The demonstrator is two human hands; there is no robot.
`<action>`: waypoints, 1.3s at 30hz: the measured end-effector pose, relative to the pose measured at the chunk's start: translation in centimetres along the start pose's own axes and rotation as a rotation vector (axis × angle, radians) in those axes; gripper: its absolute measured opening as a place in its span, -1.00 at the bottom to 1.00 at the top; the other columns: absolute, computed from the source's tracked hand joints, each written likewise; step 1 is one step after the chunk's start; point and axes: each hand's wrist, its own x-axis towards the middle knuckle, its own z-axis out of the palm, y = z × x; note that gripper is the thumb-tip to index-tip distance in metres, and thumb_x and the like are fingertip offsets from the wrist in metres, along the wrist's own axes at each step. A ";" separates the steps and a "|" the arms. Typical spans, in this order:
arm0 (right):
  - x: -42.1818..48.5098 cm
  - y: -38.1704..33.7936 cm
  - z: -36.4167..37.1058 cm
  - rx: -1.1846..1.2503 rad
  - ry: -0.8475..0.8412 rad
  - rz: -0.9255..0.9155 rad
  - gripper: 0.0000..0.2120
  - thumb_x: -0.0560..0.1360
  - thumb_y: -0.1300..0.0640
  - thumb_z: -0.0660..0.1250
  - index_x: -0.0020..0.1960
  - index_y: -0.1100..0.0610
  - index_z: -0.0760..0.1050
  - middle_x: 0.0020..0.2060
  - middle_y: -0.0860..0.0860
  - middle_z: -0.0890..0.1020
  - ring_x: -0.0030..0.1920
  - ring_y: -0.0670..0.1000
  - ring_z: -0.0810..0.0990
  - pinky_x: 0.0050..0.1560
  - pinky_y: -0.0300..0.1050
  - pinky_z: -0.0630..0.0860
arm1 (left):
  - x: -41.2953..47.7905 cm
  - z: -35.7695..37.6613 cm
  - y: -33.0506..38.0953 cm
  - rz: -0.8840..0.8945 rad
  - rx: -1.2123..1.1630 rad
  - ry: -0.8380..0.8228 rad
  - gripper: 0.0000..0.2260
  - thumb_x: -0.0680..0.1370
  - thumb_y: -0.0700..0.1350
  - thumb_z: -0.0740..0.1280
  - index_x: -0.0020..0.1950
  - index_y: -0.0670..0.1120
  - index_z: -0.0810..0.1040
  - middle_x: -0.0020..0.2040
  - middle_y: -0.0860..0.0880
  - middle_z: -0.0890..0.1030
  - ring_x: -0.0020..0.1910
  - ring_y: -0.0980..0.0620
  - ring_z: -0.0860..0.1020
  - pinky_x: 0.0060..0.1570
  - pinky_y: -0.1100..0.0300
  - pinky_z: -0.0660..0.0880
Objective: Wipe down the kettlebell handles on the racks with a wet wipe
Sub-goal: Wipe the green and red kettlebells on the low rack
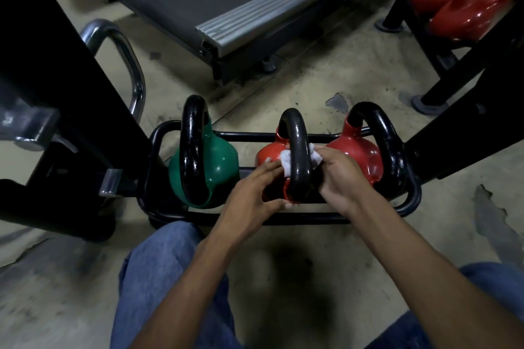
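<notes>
A: Wipe (285,162), where is it?
B: Threaded under the middle red kettlebell's handle (297,147) on the rack (312,219). The right hand (340,176) grips one end; the left hand (252,195) touches the other with straight fingers.

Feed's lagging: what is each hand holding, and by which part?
The wet wipe, passed behind the middle kettlebell's handle: right hand grips its right end; left hand presses its left end with straight fingers.

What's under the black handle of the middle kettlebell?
A white wet wipe runs beneath the handle, ends showing on both sides. The right hand grips one end; fingers of the left hand touch the other. The handle hides its middle.
</notes>
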 end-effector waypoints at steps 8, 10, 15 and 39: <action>-3.1 2.2 0.3 -0.203 0.121 -0.184 -0.72 0.68 0.23 0.18 0.21 0.18 0.66 0.08 0.11 0.75 0.19 0.09 0.69 0.25 0.02 0.55 | 0.4 -0.3 -0.2 -0.028 -0.022 -0.006 -0.26 0.42 -0.06 0.61 0.56 0.14 0.41 0.57 0.26 0.32 0.57 0.30 0.17 0.57 -0.03 0.28; -3.1 2.4 0.1 -0.179 0.152 -0.191 -0.74 0.68 0.25 0.20 0.21 0.17 0.65 0.08 0.14 0.74 0.16 0.12 0.70 0.22 0.05 0.57 | 0.3 -0.5 -0.2 -0.035 -0.064 -0.020 -0.27 0.42 0.03 0.60 0.55 0.14 0.43 0.57 0.26 0.34 0.57 0.29 0.20 0.56 -0.04 0.29; -1.0 0.8 3.0 -0.224 0.457 -0.310 -0.77 0.68 0.21 0.28 0.27 0.11 0.63 0.06 0.00 0.74 0.07 -0.04 0.71 0.09 -0.12 0.64 | 0.3 -1.1 0.3 -0.101 -0.215 0.029 -0.36 0.45 0.45 0.33 0.44 0.17 0.56 0.49 0.19 0.48 0.49 0.31 0.35 0.53 0.00 0.34; -1.1 -4.5 0.0 -1.338 -0.211 -0.778 -0.79 0.59 0.25 0.35 0.12 0.07 0.71 0.20 -0.01 0.66 0.30 -0.02 0.56 0.33 -0.06 0.52 | -3.7 1.6 5.7 0.308 0.422 0.280 -0.54 0.63 -0.03 0.39 0.52 -0.09 0.48 0.52 -0.01 0.46 0.42 0.02 0.50 0.38 0.11 0.48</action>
